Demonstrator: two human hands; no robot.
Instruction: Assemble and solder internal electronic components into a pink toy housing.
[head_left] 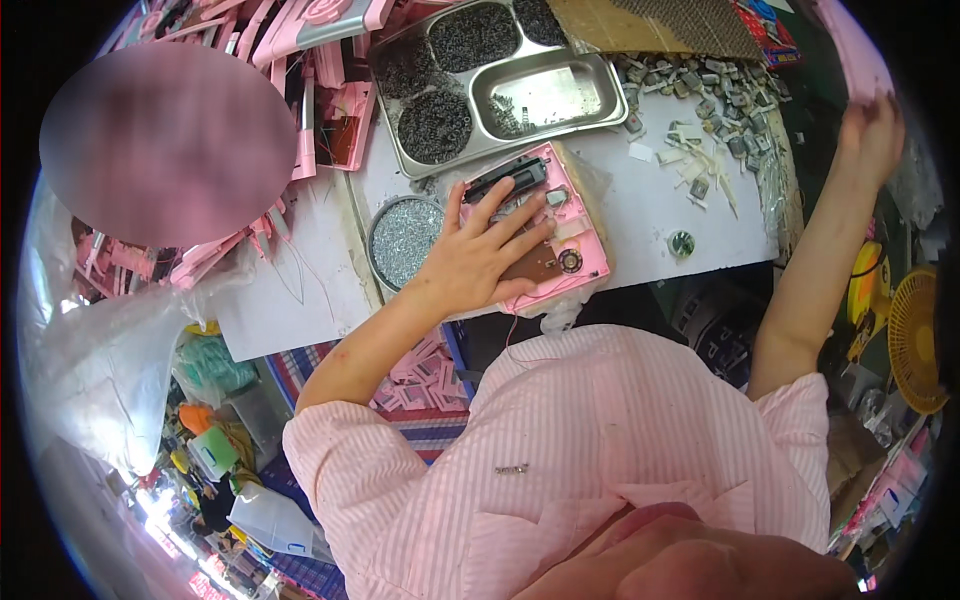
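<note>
My left hand (490,240) lies with its fingers spread over a pink plastic casing (592,240) on the table, pressing on it from above. Inside the casing are a black part (525,175) near my fingertips, a brown board (535,262) partly under my hand, and a small round part (570,261). A thin red wire trails from its near edge. Far out to the right, my right hand (876,135) is closed on the lower end of a long pink plastic part (853,50), whose upper end leaves the picture.
A steel compartment tray (548,67) with dark springs stands behind the casing. A round dish of small metal pieces (405,240) sits left. Loose grey-white parts (735,115) and cardboard (660,25) lie back right. Pink parts (325,60) pile back left; a yellow fan (915,340) is right.
</note>
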